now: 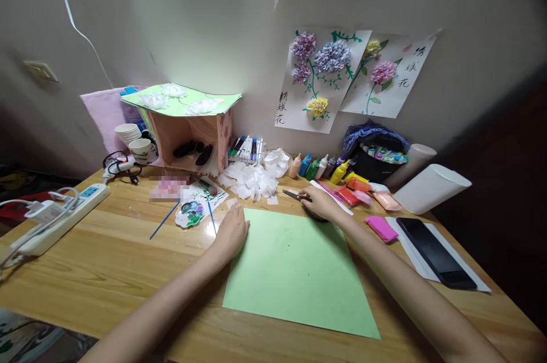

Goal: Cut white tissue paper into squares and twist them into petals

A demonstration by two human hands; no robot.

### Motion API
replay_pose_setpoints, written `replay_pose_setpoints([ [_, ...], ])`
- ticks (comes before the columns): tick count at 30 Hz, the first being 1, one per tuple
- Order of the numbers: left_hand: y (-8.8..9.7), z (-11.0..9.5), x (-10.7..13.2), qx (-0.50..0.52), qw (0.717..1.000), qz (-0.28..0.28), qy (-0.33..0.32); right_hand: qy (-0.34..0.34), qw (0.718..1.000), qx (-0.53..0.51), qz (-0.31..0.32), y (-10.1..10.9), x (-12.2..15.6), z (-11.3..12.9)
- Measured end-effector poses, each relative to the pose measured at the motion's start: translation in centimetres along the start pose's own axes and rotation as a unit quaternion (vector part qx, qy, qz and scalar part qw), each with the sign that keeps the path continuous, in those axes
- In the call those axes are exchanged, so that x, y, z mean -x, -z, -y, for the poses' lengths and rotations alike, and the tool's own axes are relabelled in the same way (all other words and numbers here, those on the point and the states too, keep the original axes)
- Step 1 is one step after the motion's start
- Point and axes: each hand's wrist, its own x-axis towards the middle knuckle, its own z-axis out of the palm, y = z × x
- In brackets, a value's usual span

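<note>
A sheet of light green paper (294,272) lies flat on the wooden table in front of me. My left hand (232,232) rests at its upper left corner, fingers lying down on the edge and holding nothing. At the far edge of the sheet, my right hand (321,203) is closed on a pair of dark-handled scissors (294,196). Their blades point left, and the handles are partly hidden under the hand. Just beyond the sheet is a heap of white paper pieces (252,180).
Paint bottles (314,168), clay packs (348,196) and a phone (436,252) lie to the right. On the left are a paint palette (190,215), a paintbrush (164,220), a cardboard box model (224,141) and a power strip (64,220). Markers (248,149) stand behind.
</note>
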Motion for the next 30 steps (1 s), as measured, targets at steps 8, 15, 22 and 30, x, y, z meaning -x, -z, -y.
replay_pose_setpoints([
  [8, -1.7, -0.2, -4.3, 0.073, 0.994, -0.019, -0.074, 0.038, 0.999, -0.035, -0.001, -0.8, 1.7, -2.2],
  [15, -0.2, -3.6, -5.0, 0.074, 0.979, -0.161, -0.096, 0.005, 0.995, -0.098, 0.027, 0.1, 0.6, -1.8],
  [22, -1.8, -4.9, -9.3, 0.035, 0.992, -0.072, -0.099, -0.001, 1.0, 0.002, 0.019, -0.8, -0.1, 0.0],
  [30, -1.8, -3.6, -8.3, 0.042, 0.991, -0.092, -0.082, -0.065, 0.996, 0.048, -0.047, -0.8, -1.7, -0.3],
])
